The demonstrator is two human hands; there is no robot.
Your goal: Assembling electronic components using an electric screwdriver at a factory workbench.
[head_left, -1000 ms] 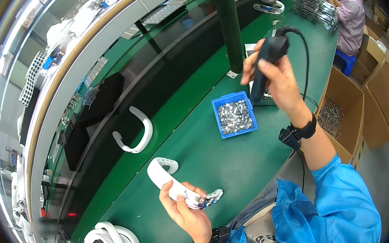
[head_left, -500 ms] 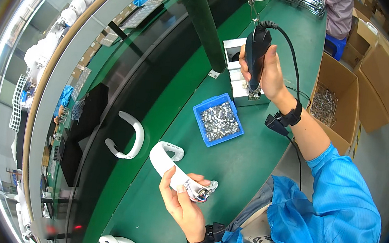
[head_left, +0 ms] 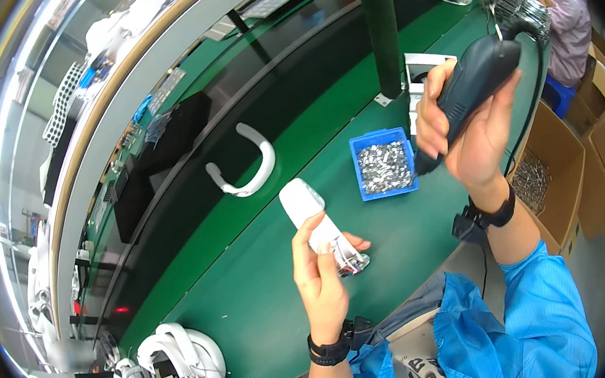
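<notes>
R fingers (head_left: 434, 119) high, wrapped rnd blk tool (head_left: 480, 73); L fingers (head_left: 303, 238) lower, clasping wht pc (head_left: 301, 200).

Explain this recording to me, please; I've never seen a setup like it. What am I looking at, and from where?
There is no machine arm here, just a person's two bare hands. The pictures come from a wide fisheye camera worn on the head, looking down, so straight edges look bent. The left hand holds a white curved piece with wiring showing at its near end. The right hand grips a black handheld tool with a cable. On the green table sits a blue tray of small metallic parts. A C-shaped white piece lies farther left, and more white pieces are piled at lower left.
</notes>
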